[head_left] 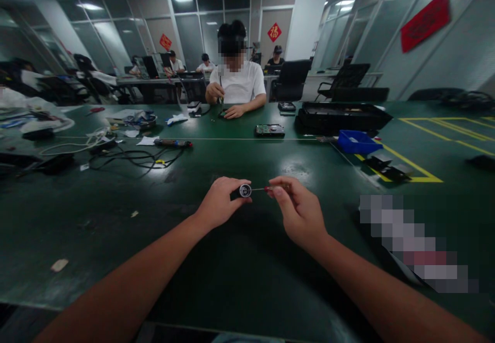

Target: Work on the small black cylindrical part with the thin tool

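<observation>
My left hand point(220, 200) is closed around a small dark cylindrical part point(245, 191), gripped between thumb and fingers. Its round end, with a pale silver rim and some detail inside, faces me. From the right, my right hand point(299, 209) pinches a thin screwdriver point(266, 189) with a red collar and a slim metal shaft. The shaft points left and its tip meets the side of the cylinder; whether it sits in a screw I cannot tell. Both hands are just above the green tabletop point(216, 281).
Across the table a co-worker point(235, 82) works with both hands. Near them lies an opened hard drive point(269, 130). A long black tray point(340, 118) and a blue bin point(358, 142) stand at right. Cables point(135, 157) and an electric screwdriver point(172, 143) lie at left.
</observation>
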Tool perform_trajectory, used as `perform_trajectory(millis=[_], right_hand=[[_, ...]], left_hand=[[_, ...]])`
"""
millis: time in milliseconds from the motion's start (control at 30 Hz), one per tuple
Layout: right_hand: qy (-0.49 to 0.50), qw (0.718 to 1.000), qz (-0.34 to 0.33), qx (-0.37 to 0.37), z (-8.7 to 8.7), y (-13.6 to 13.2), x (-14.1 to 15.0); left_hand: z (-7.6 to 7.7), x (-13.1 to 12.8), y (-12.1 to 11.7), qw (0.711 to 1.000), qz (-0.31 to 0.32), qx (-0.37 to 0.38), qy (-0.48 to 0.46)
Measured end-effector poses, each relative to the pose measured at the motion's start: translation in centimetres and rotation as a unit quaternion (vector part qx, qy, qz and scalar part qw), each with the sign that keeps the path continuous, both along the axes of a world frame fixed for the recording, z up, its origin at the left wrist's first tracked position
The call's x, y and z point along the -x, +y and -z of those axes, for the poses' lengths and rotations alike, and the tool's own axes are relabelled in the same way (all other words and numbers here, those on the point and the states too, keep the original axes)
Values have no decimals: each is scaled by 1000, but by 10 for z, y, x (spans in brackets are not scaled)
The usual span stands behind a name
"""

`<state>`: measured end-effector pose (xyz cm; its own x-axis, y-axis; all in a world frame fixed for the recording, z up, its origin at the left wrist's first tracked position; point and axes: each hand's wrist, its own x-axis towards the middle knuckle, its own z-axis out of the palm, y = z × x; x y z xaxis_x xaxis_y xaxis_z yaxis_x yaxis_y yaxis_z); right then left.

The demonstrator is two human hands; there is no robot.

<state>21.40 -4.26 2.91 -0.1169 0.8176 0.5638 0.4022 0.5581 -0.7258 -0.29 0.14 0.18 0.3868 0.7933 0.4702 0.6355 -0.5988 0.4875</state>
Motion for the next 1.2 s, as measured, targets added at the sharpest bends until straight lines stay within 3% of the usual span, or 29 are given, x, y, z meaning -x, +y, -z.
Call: perform_trajectory(millis=[133, 233, 300, 533, 900, 1067, 1200], right_hand=[[126, 989, 15, 80, 6, 12, 2], [236, 961, 11, 141, 11, 22, 1], [259, 955, 21, 146, 14, 25, 0], [108, 992, 51, 47, 10, 12, 3], [-90, 991, 81, -48, -6, 0, 0], [-124, 988, 30, -87, -9, -3, 1], [-136, 989, 1, -63, -10, -3, 0]], left_hand=[[0, 1, 1, 1000, 13, 4, 4], [-1, 1, 1, 1000, 11, 7, 8], [-1, 1, 1, 1000, 5, 9, 7], [-4, 0, -1, 1000, -3, 11, 5], [2, 2, 2, 1000, 3, -2, 9], [1, 3, 2, 1000, 4, 0, 13], [1, 2, 2, 1000, 9, -3, 17]])
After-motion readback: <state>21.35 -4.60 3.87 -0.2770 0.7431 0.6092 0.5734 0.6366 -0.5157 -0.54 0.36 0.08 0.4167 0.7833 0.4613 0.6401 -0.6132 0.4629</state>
